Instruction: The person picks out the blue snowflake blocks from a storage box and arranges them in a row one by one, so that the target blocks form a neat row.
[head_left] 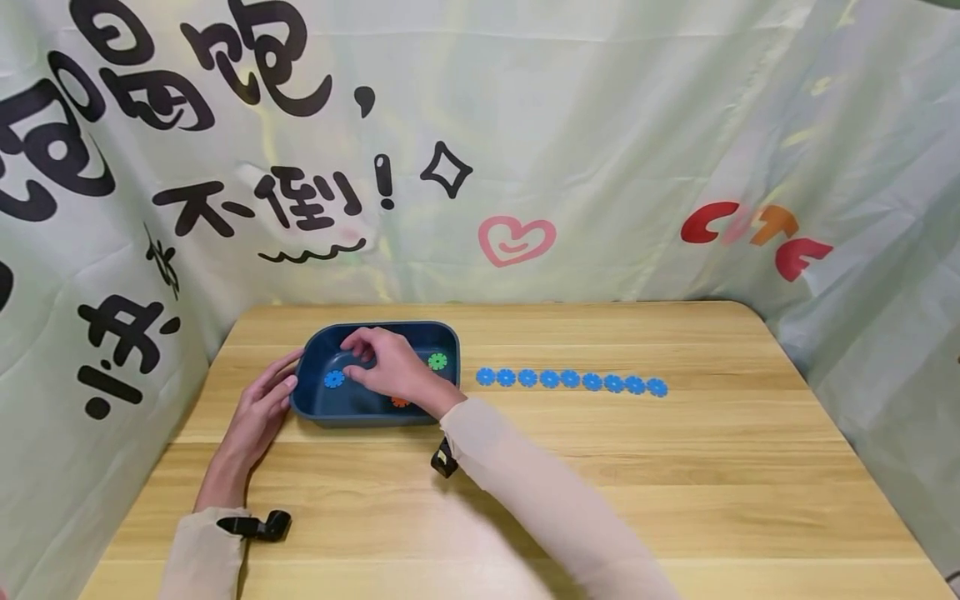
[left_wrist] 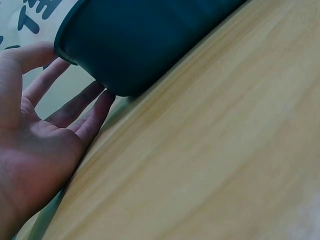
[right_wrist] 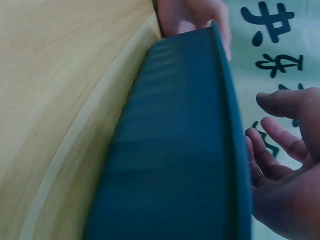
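A dark blue plastic bin [head_left: 375,410] stands on the table's left half. My left hand [head_left: 258,408] rests against its left end; in the left wrist view the thumb and fingers [left_wrist: 92,112] touch its rim and lower corner. Over the bin's inside hovers my right hand [head_left: 390,367], thumb and fingers apart and nothing between them, as the right wrist view also shows. Inside lie a blue snowflake-shaped plastic disc [head_left: 333,379], a green disc [head_left: 437,362] and an orange disc [head_left: 401,402], partly hidden by the bin wall or right forearm.
Several blue discs [head_left: 550,379] lie in a row on the wooden table [head_left: 675,467], right of the bin. A printed curtain [head_left: 600,150] hangs behind the table and along both sides. Each wrist carries a small black camera [head_left: 258,525].
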